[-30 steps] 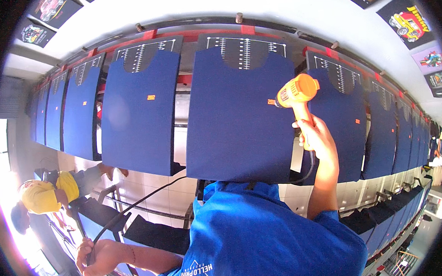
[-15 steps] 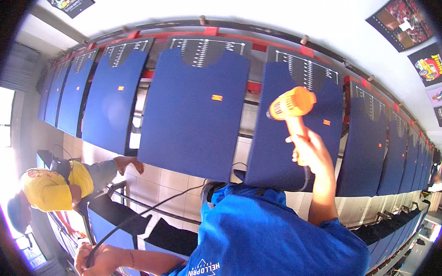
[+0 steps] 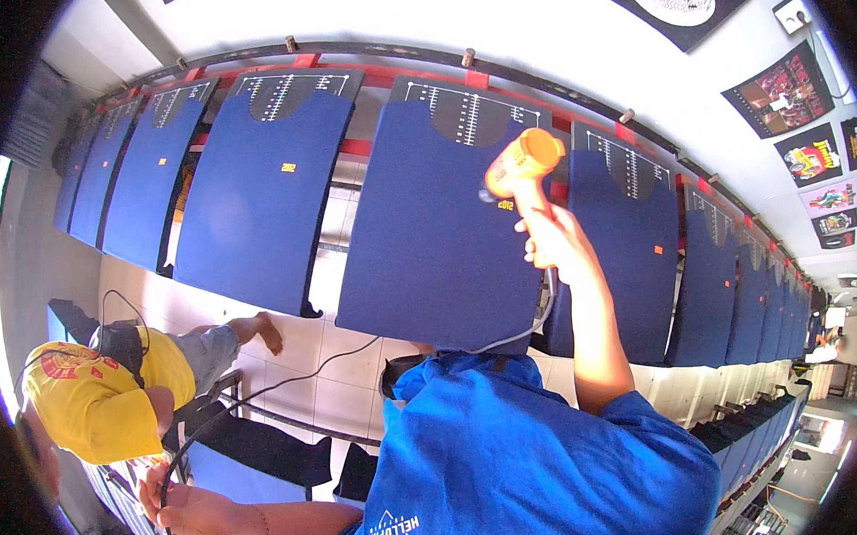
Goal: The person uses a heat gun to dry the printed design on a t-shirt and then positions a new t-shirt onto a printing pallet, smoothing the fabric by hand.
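Note:
My right hand [image 3: 563,247] grips the handle of an orange heat gun [image 3: 527,163]. Its dark nozzle is close above a small orange-yellow print [image 3: 505,206] on a dark blue shirt [image 3: 418,239]. That shirt lies flat on a dark board with white ruler marks [image 3: 470,117] showing at its neck opening. A grey cord [image 3: 548,305] hangs from the gun's handle toward my body. Out to the left, my left hand [image 3: 181,508] is closed around a black cable [image 3: 174,465], which runs on across the floor side toward me.
More boards with blue shirts [image 3: 253,194] line the rack on both sides, several bearing small orange prints. A person in a yellow shirt [image 3: 109,391] bends at the left. Behind me stands another row of boards [image 3: 251,466]. Posters [image 3: 784,89] hang on the white wall.
The view has shifted right along the rack. The heat gun has moved across the same shirt to its print. My left hand keeps the cable. The person in yellow has bent lower.

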`<action>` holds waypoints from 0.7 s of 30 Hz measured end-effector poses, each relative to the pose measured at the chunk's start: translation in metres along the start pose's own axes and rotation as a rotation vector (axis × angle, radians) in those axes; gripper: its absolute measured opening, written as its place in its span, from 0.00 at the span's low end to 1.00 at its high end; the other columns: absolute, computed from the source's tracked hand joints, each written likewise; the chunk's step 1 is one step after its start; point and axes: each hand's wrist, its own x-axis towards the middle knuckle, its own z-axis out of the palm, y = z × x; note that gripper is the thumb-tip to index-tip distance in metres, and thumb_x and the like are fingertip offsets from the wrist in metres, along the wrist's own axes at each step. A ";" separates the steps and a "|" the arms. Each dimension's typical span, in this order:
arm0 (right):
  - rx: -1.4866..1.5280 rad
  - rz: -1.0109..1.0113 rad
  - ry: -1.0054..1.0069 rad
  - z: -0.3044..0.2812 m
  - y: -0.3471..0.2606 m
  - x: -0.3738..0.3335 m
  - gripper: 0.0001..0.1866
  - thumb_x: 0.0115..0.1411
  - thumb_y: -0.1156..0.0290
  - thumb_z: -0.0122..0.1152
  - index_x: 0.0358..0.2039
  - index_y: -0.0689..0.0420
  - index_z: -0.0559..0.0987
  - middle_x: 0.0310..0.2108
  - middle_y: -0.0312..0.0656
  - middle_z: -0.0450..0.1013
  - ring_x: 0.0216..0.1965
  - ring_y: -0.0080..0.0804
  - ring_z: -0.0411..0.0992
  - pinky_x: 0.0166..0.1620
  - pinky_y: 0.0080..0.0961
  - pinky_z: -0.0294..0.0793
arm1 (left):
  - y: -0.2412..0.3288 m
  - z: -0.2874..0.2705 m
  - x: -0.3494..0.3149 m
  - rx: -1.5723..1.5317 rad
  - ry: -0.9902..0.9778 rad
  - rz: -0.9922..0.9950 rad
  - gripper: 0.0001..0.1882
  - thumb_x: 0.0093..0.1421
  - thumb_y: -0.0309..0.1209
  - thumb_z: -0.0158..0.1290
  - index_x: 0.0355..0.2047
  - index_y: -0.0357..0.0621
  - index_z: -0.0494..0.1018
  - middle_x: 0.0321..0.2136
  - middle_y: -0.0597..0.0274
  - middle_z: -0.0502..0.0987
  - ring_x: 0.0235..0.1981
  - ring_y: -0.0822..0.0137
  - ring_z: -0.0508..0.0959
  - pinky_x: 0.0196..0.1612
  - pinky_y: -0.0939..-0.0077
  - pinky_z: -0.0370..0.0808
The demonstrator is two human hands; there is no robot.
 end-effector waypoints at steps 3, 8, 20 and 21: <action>-0.058 0.044 0.052 -0.015 -0.001 0.003 0.18 0.64 0.59 0.58 0.46 0.59 0.72 0.32 0.35 0.72 0.21 0.18 0.69 0.22 0.17 0.73 | -0.019 0.001 0.002 -0.071 0.009 0.012 0.36 0.69 0.57 0.34 0.52 0.30 0.65 0.37 0.44 0.77 0.42 0.55 0.76 0.53 0.59 0.69; -0.042 0.010 0.036 -0.018 0.005 -0.002 0.17 0.63 0.61 0.58 0.44 0.61 0.72 0.30 0.36 0.72 0.21 0.19 0.69 0.24 0.20 0.74 | -0.016 0.011 0.007 -0.148 0.183 0.014 0.39 0.67 0.61 0.31 0.50 0.30 0.65 0.36 0.47 0.78 0.40 0.58 0.77 0.47 0.66 0.73; 0.018 0.022 0.033 -0.013 0.018 0.003 0.16 0.63 0.63 0.58 0.45 0.62 0.72 0.31 0.37 0.73 0.21 0.19 0.69 0.23 0.19 0.74 | 0.025 0.062 0.007 -0.605 0.029 0.235 0.32 0.67 0.57 0.35 0.44 0.34 0.65 0.32 0.50 0.77 0.35 0.60 0.76 0.42 0.67 0.74; 0.018 0.043 0.041 -0.015 0.018 0.003 0.17 0.63 0.63 0.58 0.45 0.62 0.72 0.31 0.37 0.73 0.21 0.19 0.69 0.23 0.19 0.74 | 0.029 0.070 0.005 -0.702 -0.025 0.256 0.32 0.66 0.56 0.35 0.43 0.34 0.66 0.31 0.51 0.77 0.35 0.60 0.76 0.42 0.67 0.74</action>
